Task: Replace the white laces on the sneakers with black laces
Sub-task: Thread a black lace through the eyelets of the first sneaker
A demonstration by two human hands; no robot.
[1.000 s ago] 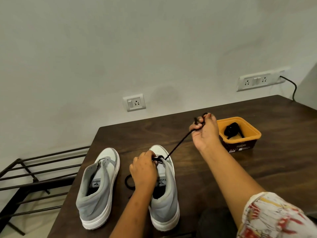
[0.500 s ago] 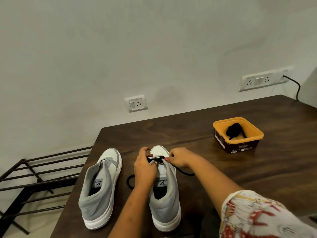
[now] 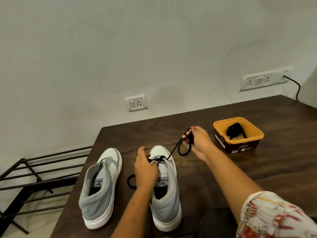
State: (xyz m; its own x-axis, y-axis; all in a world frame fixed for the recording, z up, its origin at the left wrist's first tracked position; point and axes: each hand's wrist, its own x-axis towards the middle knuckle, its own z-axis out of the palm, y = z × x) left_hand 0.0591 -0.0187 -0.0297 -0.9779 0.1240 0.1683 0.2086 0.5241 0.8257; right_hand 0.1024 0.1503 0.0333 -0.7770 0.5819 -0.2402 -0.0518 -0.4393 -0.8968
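my right hand point(image 3: 197, 141) grips gathered loops of the black lace point(image 3: 173, 151), taut from the toe-end eyelets of the sneaker point(image 3: 167, 203) near the table's point(image 3: 283, 169) front edge. my left hand point(image 3: 145, 169) pinches it there. it looks light, limp and slippery, best held near its end.

One wide-angle head-worn view looks forward and down across the dark wooden table point(image 3: 283, 169) toward the wall point(image 3: 120, 48), sneakers point(image 3: 101, 194) close at lower centre.

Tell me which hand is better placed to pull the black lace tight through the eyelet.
The right hand, probably: it grips the looped black lace away from the sneaker, while the left hand pinches it at the eyelets.
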